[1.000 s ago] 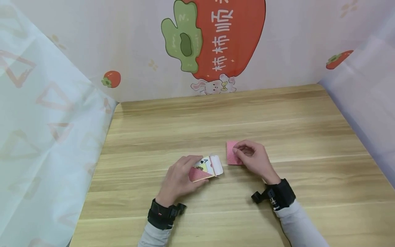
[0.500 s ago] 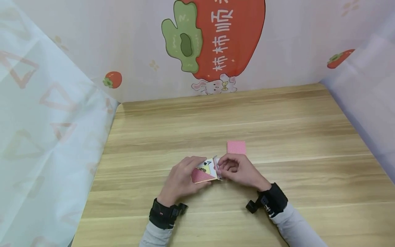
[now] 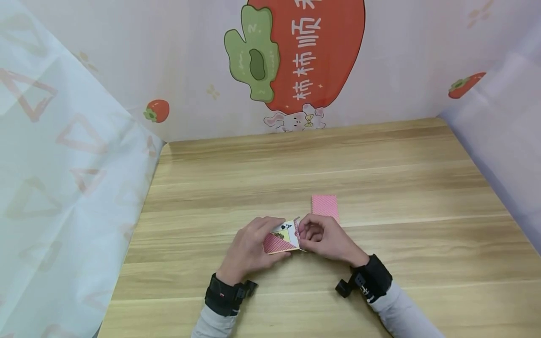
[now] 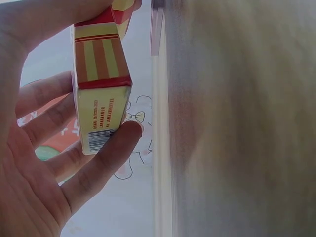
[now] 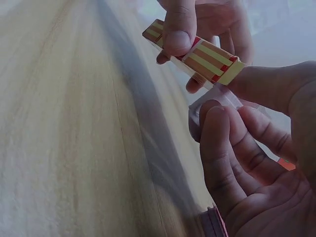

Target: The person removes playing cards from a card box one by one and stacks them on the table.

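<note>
The card box (image 3: 281,237) sits between both hands above the surface (image 3: 380,155), its contents hidden; the left hand (image 3: 247,246) grips its body with curled fingers; the right hand (image 3: 323,237) pinches its open flap end; a red-backed card stack (image 3: 325,206) lies just beyond the right hand.

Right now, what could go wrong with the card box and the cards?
The left hand holds the card box off the table by its edges, so it might slip. The right hand pinches the open flap, which could bend or tear. The card stack lies close behind and might get knocked.
</note>
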`<state>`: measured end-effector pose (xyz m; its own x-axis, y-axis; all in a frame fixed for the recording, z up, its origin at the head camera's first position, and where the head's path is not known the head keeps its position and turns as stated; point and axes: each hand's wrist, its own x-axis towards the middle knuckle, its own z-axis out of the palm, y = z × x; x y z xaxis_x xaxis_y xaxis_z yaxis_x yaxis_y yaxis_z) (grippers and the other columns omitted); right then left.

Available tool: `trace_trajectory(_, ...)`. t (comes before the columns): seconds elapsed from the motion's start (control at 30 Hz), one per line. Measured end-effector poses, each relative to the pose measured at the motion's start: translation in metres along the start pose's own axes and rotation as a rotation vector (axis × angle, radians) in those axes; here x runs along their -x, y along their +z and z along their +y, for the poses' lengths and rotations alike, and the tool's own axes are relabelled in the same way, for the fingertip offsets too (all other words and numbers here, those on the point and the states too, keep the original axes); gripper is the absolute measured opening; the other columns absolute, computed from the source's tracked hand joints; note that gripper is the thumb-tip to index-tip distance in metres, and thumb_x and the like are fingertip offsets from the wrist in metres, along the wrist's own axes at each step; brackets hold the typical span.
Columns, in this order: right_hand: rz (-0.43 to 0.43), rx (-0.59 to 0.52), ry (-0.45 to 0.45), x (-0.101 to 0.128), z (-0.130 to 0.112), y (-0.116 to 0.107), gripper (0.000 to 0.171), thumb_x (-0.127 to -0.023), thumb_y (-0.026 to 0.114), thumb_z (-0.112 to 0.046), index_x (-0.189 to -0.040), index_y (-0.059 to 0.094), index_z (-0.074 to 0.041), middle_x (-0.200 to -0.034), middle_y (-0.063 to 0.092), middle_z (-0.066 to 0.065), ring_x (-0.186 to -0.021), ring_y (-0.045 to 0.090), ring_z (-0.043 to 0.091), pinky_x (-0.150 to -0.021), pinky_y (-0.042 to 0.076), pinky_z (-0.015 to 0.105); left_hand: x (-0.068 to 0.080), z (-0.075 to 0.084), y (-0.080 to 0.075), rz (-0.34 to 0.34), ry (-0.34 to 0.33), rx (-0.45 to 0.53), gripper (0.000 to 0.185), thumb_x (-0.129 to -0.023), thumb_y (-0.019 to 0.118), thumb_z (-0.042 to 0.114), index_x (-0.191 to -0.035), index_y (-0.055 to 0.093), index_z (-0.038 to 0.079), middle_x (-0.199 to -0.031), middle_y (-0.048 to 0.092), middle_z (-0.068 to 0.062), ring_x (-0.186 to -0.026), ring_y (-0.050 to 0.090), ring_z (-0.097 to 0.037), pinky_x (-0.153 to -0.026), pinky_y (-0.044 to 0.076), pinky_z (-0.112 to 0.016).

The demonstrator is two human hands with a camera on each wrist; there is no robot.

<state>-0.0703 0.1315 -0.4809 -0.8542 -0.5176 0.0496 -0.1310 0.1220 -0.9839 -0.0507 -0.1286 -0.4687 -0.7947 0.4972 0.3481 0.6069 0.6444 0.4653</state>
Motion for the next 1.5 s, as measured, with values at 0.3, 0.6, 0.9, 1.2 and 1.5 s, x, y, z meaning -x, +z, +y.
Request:
trace_trajectory(0.3, -0.026, -0.006, 0.058, 0.001, -0.002, -0.003, 0.024, -0.090, 0.080, 0.001, -0.109, 0.066, -0.004, -0.094, 0.069, 0.010, -0.075, 0.068, 0.014, -0.067, 0.060, 0.026, 0.000, -0.001, 0.000, -0.001, 0.007, -0.016, 0.079, -0.069, 0.102, 0.042, -0.135, 0.070, 0.013, -0.126, 0.075, 0.000, -0.108, 0.070, -0.014, -0.083, 0.061, -0.031)
trace_trajectory(0.6, -0.057, -0.049, 0.075, 0.003, -0.003, -0.013, 0.046, -0.092, 0.077, 0.002, -0.134, 0.058, -0.001, -0.097, 0.070, 0.015, -0.074, 0.070, 0.013, -0.068, 0.062, 0.028, 0.000, -0.001, 0.000, -0.007, 0.003, -0.027, 0.080, -0.069, 0.102, 0.042, -0.135, 0.070, 0.012, -0.125, 0.076, -0.001, -0.105, 0.070, -0.015, -0.080, 0.060, -0.030)
trace_trajectory(0.9, -0.053, -0.001, 0.073, 0.008, -0.002, -0.032, 0.045, -0.096, 0.071, 0.003, -0.140, 0.062, -0.004, -0.097, 0.061, 0.015, -0.071, 0.067, 0.019, -0.062, 0.056, 0.026, 0.000, -0.003, -0.001, -0.017, -0.040, -0.030, 0.080, -0.070, 0.101, 0.043, -0.137, 0.069, 0.012, -0.128, 0.075, -0.001, -0.110, 0.069, -0.016, -0.084, 0.061, -0.032)
trace_trajectory(1.2, 0.157, 0.144, 0.084, 0.007, 0.000, -0.046, 0.012, -0.096, 0.081, -0.011, -0.107, 0.076, -0.010, -0.093, 0.074, 0.007, -0.079, 0.069, 0.018, -0.068, 0.056, 0.026, 0.000, -0.004, -0.002, 0.001, -0.028, -0.025, 0.079, -0.070, 0.101, 0.040, -0.137, 0.069, 0.013, -0.128, 0.075, -0.002, -0.110, 0.070, -0.017, -0.085, 0.061, -0.033)
trace_trajectory(1.5, 0.087, 0.121, 0.089, 0.005, 0.001, -0.041, 0.036, -0.091, 0.083, -0.004, -0.123, 0.066, 0.002, -0.108, 0.071, 0.015, -0.080, 0.068, 0.019, -0.065, 0.057, 0.025, 0.000, -0.006, 0.000, 0.011, -0.029, -0.022, 0.077, -0.072, 0.100, 0.041, -0.136, 0.069, 0.012, -0.128, 0.075, -0.001, -0.107, 0.069, -0.015, -0.082, 0.061, -0.032)
